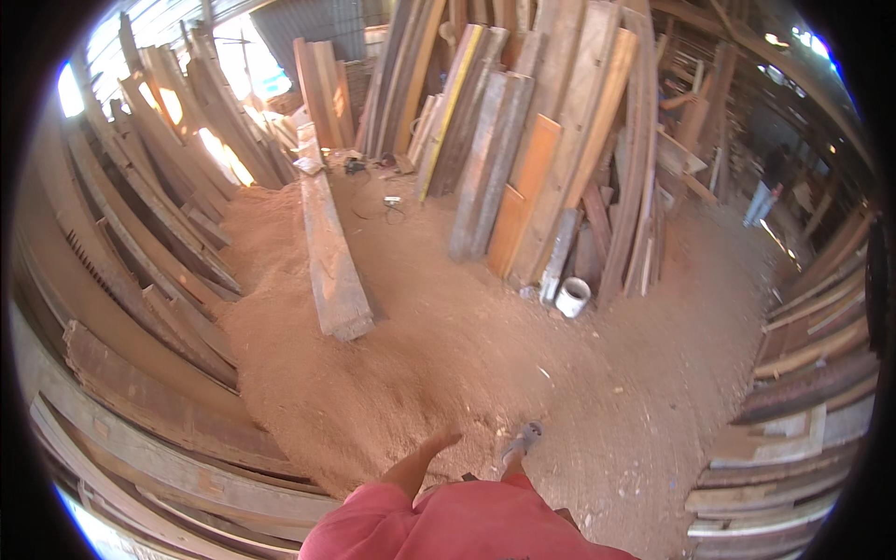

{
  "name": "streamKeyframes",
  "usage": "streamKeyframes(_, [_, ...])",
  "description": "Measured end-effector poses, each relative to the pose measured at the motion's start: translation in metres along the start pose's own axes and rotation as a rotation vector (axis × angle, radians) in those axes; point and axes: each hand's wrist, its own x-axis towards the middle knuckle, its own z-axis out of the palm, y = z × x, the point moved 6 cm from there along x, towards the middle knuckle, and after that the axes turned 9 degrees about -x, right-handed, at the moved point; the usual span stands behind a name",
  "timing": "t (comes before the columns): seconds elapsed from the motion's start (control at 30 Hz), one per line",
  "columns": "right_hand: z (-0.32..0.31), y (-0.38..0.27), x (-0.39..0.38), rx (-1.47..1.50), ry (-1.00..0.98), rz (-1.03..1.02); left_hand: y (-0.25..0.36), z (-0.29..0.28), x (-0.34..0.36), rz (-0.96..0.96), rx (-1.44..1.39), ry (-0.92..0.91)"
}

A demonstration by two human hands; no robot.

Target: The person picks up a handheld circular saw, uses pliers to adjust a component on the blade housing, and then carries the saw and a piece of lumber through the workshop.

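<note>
Evidently, nothing finished shows near the person: the sawdust [420, 364] lies loose and ungathered, and how much work is done or left cannot be judged beyond that. It covers the floor below and ahead of the left hand [446, 438], banking up toward the boards on the left. That one hand reaches out in front of the pink shirt [485, 518], with no held object visible; whether its fingers are spread or pressed together is too small to tell. No right hand can be made out, so its fingers cannot be told either. One foot, seemingly in a grey sandal [530, 431], shows just right of the left hand.

Counted, there is one thick beam [339, 252] lying on the sawdust, well apart from the hand; one white bucket [573, 297] at the foot of the leaning boards [569, 140]; two orange panels, an upper one [537, 157] and a lower one [505, 231], among them; and one distant person in light-blue trousers [762, 203]. The boards themselves overlap too much to count.
</note>
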Motion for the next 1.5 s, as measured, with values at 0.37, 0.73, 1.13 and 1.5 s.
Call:
streamKeyframes(0.37, [-0.330,-0.065,0.301,-0.092,0.413,0.136,0.005,0.037,-0.022,-0.727,-0.457,-0.276])
streamKeyframes(0.73, [-0.359,-0.294,0.467,0.282,-0.104,-0.157,0.033,-0.015,0.092,-0.815,-0.686,-0.006])
streamKeyframes(1.13, [-0.369,-0.380,0.541,-0.221,-0.111,-0.059,-0.101,-0.147,0.255,-0.670,-0.487,-0.204])
streamKeyframes(1.5, [-0.417,-0.379,0.619,-0.058,0.013,0.255,-0.199,-0.353,0.433,-0.598,-0.630,0.340])
